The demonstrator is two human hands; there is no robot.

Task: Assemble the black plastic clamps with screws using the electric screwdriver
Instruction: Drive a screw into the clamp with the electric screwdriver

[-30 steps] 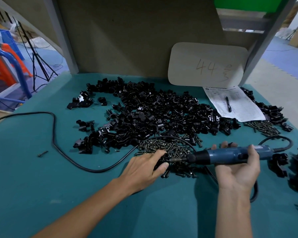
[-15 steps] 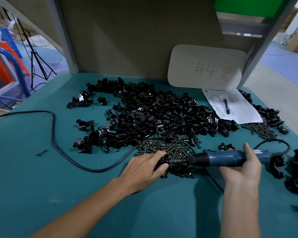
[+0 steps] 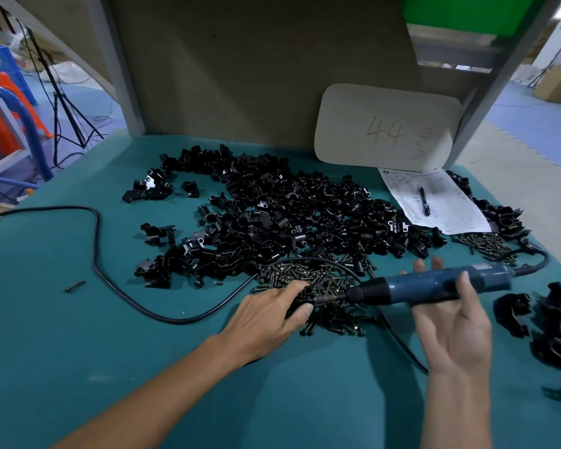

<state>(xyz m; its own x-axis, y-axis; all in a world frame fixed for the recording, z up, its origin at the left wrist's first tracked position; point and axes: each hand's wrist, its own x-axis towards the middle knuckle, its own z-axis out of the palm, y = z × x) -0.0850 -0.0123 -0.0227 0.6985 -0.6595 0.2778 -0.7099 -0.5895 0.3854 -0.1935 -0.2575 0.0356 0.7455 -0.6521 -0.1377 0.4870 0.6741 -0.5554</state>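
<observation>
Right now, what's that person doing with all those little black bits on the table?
A person is putting clamps together at a green table. The left hand grips one black clamp on the heap of screws. The right hand holds the electric screwdriver, lying sideways, with its tip pointing at that clamp. A big pile of loose clamps sits behind.

Left hand (image 3: 272, 315) curled palm-down; right hand (image 3: 452, 325) palm-up, thumb raised.
</observation>
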